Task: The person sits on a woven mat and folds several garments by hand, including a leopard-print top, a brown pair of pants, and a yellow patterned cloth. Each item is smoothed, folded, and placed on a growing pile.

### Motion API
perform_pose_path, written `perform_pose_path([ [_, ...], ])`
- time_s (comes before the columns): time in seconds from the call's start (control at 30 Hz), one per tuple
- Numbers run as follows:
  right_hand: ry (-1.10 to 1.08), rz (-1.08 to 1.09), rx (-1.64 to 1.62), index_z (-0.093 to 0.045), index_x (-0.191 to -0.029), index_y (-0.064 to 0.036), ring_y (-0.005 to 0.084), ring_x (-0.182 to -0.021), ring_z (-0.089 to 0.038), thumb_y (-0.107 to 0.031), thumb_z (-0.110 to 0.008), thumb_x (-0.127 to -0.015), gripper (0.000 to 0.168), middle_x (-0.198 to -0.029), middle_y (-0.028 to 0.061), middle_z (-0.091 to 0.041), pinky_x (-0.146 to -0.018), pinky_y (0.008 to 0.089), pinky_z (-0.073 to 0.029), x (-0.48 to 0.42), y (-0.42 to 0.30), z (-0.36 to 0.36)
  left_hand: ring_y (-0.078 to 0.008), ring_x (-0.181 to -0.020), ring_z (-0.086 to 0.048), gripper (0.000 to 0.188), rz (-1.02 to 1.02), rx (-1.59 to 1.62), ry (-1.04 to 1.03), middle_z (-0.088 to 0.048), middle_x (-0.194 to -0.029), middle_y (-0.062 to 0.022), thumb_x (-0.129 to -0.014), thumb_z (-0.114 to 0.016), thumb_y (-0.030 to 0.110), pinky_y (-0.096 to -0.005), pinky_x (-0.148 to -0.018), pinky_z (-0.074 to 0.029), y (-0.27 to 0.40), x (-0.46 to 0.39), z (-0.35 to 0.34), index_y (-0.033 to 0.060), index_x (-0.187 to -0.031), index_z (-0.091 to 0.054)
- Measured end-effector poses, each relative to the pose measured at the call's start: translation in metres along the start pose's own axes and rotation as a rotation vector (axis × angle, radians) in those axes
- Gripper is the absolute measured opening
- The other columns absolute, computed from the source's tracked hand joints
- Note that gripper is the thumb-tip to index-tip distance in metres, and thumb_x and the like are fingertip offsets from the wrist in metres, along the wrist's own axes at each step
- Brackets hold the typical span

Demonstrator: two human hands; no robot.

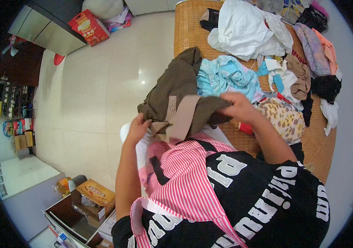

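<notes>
A dark olive-brown garment (176, 83) with a beige band and a beige snap placket (172, 108) is spread across my lap and over the edge of the bamboo mat. My left hand (138, 128) pinches its lower left edge. At the opposite side, my right hand (238, 107), slightly blurred, grips a fold of the same cloth. Just beyond the garment lies a crumpled light-blue tie-dye garment (227, 76). Beside my right forearm is a leopard-spotted cloth (283, 117). A pink-striped apron (179, 186) covers my front.
The woven bamboo mat (190, 31) bears a white garment (250, 31), a brown cloth (299, 76) and black clothes (326, 88). On the tiled floor (86, 102) stands a red bag (89, 28). An open drawer (67, 214) and a cardboard box (97, 193) are at lower left.
</notes>
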State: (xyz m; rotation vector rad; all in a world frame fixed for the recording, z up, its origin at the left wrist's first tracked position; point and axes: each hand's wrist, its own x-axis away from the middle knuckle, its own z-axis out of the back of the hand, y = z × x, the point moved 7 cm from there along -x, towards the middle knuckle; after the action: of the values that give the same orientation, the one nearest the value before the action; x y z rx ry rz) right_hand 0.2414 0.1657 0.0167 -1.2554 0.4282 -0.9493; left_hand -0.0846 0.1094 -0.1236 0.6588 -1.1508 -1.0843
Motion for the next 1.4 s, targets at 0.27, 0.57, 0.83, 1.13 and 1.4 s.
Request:
perform_pose_path([
  [0.27,0.681,0.307,0.265,-0.061,-0.100,-0.003,0.0185,-0.083,-0.059,-0.014,-0.057,-0.078,0.025,-0.091,0.0105,-0.064,-0.076,0.0297,-0.045,-0.040,-0.116,0.136,-0.0090,-0.073,-0.055,0.021,-0.235,0.318,0.212,-0.060,-0.084,-0.0023,-0.087,-0.054,0.023,-0.0227,-0.065,-0.045,0.197,0.007,0.108,0.0025,-0.094,-0.055],
  [0.57,0.399,0.667,-0.650,-0.060,-0.090,-0.003,0.0222,-0.070,-0.060,-0.010,-0.045,-0.083,0.018,-0.082,0.0083,-0.062,-0.066,0.0338,-0.049,-0.117,-0.223,0.184,-0.0030,-0.061,-0.050,0.023,-0.372,-0.211,0.414,-0.056,-0.070,0.0032,-0.084,-0.060,0.030,-0.0176,-0.054,-0.039,0.307,0.045,0.203,0.0070,-0.085,-0.059],
  [0.83,0.427,0.402,-0.764,-0.060,-0.085,-0.003,0.0258,-0.071,-0.059,-0.017,-0.048,-0.081,0.019,-0.080,0.0114,-0.063,-0.069,0.0399,-0.049,-0.149,-0.219,0.211,-0.0008,-0.057,-0.039,0.022,-0.403,-0.147,0.655,-0.048,-0.065,0.0078,-0.086,-0.056,0.034,-0.0167,-0.051,-0.032,0.315,0.065,0.249,0.0131,-0.082,-0.059],
  [1.13,0.390,0.604,-0.519,-0.062,-0.088,0.000,0.0213,-0.074,-0.058,-0.012,-0.053,-0.079,0.018,-0.082,0.0099,-0.063,-0.069,0.0334,-0.047,-0.166,-0.260,0.210,-0.0041,-0.067,-0.042,0.022,-0.524,-0.214,0.661,-0.048,-0.070,0.0058,-0.088,-0.054,0.031,-0.0196,-0.064,-0.034,0.308,0.071,0.275,0.0107,-0.081,-0.057],
  [1.4,0.509,0.643,-0.277,-0.064,-0.085,-0.001,0.0195,-0.069,-0.056,-0.011,-0.059,-0.076,0.014,-0.077,0.0102,-0.061,-0.064,0.0312,-0.045,-0.184,-0.283,0.204,-0.0041,-0.065,-0.040,0.022,-0.563,-0.233,0.777,-0.045,-0.069,0.0059,-0.089,-0.053,0.029,-0.0190,-0.061,-0.033,0.320,0.081,0.295,0.0106,-0.077,-0.054],
])
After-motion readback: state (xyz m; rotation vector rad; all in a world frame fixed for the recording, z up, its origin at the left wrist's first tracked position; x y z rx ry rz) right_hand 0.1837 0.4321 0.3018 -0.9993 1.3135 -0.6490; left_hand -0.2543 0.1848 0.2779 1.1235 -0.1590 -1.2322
